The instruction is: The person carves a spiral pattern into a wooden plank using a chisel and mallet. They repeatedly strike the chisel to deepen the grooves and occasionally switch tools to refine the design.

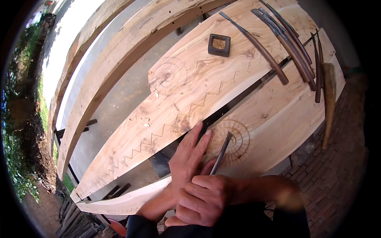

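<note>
My right hand (pixel 206 198) is closed in a fist around a carving chisel (pixel 222 154). The chisel's metal shaft slants up out of the fist, and its tip rests at the middle of a carved round pattern (pixel 241 139) of rings and spokes. This pattern lies on the nearer pale wooden board (pixel 278 127). My left hand (pixel 187 156) is beside it, fingers stretched out, their tips at the board's edge by the pattern's left side. Its thumb is partly hidden near the chisel shaft.
A second board (pixel 170 107) with a zigzag line lies across a dark gap. On it sit a small dark square box (pixel 219 45) and a chisel (pixel 258 47). More chisels (pixel 291 41) and a wooden mallet (pixel 329 103) lie at the upper right. Curved beams (pixel 119 67) stand left.
</note>
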Demonstrator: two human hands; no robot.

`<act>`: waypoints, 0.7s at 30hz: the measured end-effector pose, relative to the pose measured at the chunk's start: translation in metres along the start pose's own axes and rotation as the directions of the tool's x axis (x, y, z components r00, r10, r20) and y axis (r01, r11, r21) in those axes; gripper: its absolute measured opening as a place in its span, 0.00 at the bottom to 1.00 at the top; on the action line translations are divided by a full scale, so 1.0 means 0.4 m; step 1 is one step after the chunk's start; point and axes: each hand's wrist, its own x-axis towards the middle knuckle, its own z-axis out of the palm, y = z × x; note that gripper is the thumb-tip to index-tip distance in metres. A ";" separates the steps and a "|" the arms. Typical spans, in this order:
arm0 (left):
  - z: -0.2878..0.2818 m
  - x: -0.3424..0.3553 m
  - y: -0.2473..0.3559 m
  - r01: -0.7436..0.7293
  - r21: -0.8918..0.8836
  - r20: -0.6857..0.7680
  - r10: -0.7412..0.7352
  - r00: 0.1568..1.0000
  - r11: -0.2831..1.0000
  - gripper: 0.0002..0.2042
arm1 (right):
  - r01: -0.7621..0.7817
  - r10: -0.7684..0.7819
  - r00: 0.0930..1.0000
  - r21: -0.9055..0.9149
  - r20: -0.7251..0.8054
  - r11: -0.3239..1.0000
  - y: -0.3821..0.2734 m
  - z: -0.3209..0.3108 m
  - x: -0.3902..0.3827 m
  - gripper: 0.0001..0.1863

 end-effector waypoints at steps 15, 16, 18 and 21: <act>-0.004 -0.017 -0.046 0.007 -0.310 -0.042 -0.021 0.999 0.951 0.23 | -0.027 0.026 1.000 0.149 0.006 0.988 0.017 0.068 0.004 0.24; -0.004 -0.018 -0.056 -0.046 -0.289 -0.013 0.044 0.999 0.956 0.24 | -0.020 0.020 1.000 0.151 0.001 0.988 0.018 0.076 0.001 0.26; -0.011 -0.022 -0.041 0.048 -0.310 0.022 -0.043 0.999 0.949 0.24 | -0.022 0.023 1.000 0.160 -0.006 0.987 0.021 0.080 0.002 0.27; -0.009 -0.021 -0.037 0.077 -0.298 0.021 -0.074 0.997 0.951 0.24 | -0.048 0.048 0.999 0.168 0.005 0.985 0.024 0.076 0.007 0.26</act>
